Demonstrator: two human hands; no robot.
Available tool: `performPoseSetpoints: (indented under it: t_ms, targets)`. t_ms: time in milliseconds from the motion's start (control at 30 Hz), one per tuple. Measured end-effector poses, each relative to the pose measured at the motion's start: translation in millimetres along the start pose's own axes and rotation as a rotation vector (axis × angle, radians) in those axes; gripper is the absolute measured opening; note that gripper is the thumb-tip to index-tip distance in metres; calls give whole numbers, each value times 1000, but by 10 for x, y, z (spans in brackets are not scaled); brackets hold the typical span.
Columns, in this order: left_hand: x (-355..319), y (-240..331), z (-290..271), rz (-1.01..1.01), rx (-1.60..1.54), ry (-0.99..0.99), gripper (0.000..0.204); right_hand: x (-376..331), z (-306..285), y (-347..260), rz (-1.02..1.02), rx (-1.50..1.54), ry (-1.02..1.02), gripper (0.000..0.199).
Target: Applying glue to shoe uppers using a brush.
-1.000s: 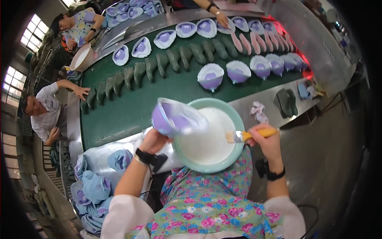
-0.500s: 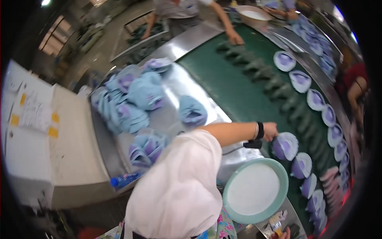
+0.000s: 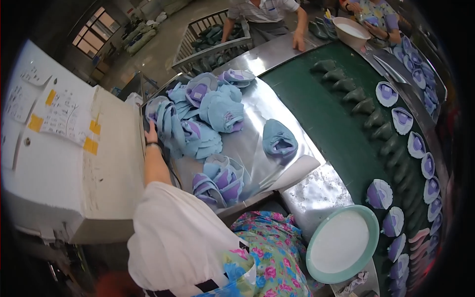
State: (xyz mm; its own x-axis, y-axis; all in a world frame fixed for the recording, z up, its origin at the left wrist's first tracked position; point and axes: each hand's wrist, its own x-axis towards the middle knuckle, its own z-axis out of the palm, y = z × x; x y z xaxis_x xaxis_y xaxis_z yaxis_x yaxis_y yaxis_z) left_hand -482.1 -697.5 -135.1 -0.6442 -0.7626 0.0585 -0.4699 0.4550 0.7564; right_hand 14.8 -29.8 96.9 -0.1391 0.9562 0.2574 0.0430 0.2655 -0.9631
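Observation:
My left hand [image 3: 151, 134], below a white sleeve, reaches to the left edge of a metal tray [image 3: 260, 106]. It touches the outer side of a pile of light blue shoe uppers [image 3: 185, 126] with purple linings; its fingers are partly hidden there. A smaller bunch of shoe uppers [image 3: 230, 178] lies nearer me. One more blue upper [image 3: 280, 141] stands apart on the tray's right side. My right hand is out of view. Towards the lower right is a mint green basin [image 3: 372, 218] of white liquid, with a crumpled wad [image 3: 355, 283] below it.
A green conveyor belt [image 3: 302, 94] carries a row of dark shoe lasts [image 3: 364, 106] between rows of purple-lined uppers [image 3: 380, 194]. Across from me a person [image 3: 267, 12] stands beside a crate [image 3: 210, 37]. A white cabinet [image 3: 106, 183] flanks the tray's left side.
My left hand has left the purple upper on the belt and swung left to the pile. My right hand, earlier beside a brush at the bottom, has gone from view.

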Motion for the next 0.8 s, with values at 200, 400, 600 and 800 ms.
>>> performPoseSetpoints:
  t_ms: [200, 400, 600, 800]
  targets:
    - [-551, -328, 676, -253, -657, -213, 107, 81, 261, 70, 64, -71, -144, 39]
    - [-1519, 443, 1099, -651, -723, -533, 104, 79, 513, 72, 28, -186, -227, 43]
    - [-2438, 1402, 1777, -584, -715, -640, 94, 18, 575, 17, 169, -133, -131, 47]
    - [-2034, 1966, 2451, -208, -792, -690, 81, 106, 267, 76, 168, -100, -119, 45]
